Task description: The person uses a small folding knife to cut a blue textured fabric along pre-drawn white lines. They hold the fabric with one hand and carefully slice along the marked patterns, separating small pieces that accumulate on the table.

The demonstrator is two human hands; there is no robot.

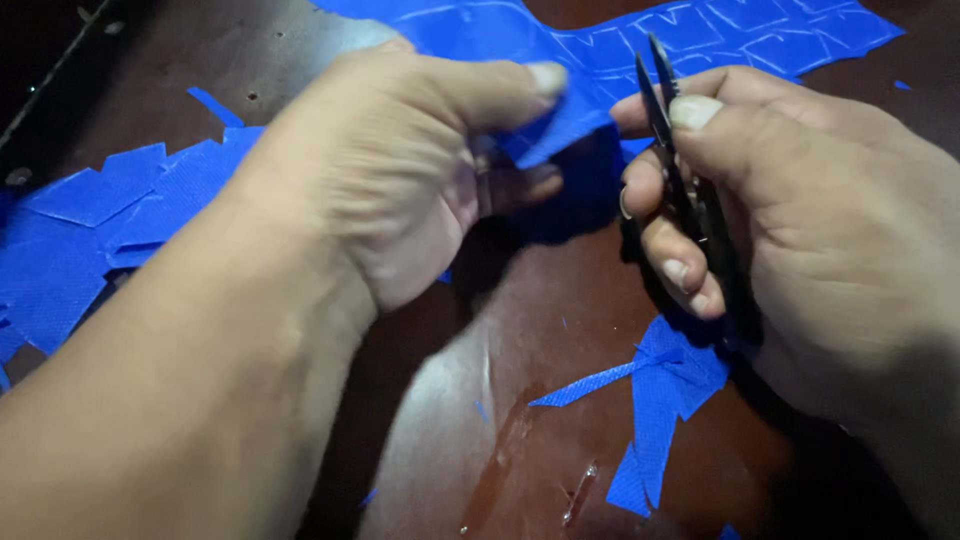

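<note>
My left hand [400,170] pinches the near edge of a large blue fabric sheet [600,45] marked with pale chalk lines, thumb on top and fingers beneath. Just to its right, my right hand [790,210] grips small black thread snips [675,150], blades pointing up and away, tips close to the fabric edge. The blades look nearly closed. A dark brown table [520,340] lies under both hands.
A pile of cut blue fabric pieces [90,230] lies at the left. Narrow blue scraps [660,400] sit on the table below my right hand. Tiny blue threads dot the glossy surface.
</note>
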